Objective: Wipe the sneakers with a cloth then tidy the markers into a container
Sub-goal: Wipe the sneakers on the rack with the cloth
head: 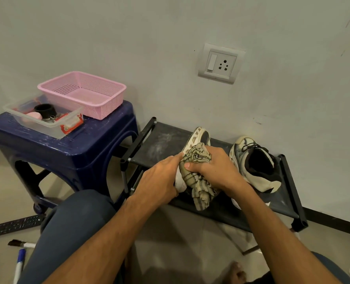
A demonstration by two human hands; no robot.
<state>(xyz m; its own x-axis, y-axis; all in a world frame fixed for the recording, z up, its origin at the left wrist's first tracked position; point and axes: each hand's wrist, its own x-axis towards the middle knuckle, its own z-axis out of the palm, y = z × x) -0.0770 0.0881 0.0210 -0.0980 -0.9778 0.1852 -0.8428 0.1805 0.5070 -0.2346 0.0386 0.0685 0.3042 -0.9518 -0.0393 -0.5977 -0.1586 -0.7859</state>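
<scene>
Head view: first step in hand. The left hand (159, 177) grips the near sneaker (198, 138) at its heel end, tipped on its side on the black shoe rack (163, 140), while the right hand (213, 169) clutches the bunched striped cloth (197, 155) against its upper. The second sneaker (256, 165) stands upright just beside it on the right, by the look of it not yet wiped. Next move, as I judge it: rub on toward the toe, then swap shoes; the markers (19, 263) lie on the floor at lower left, well apart from the pink basket (84, 93) on the blue stool (71, 148).
</scene>
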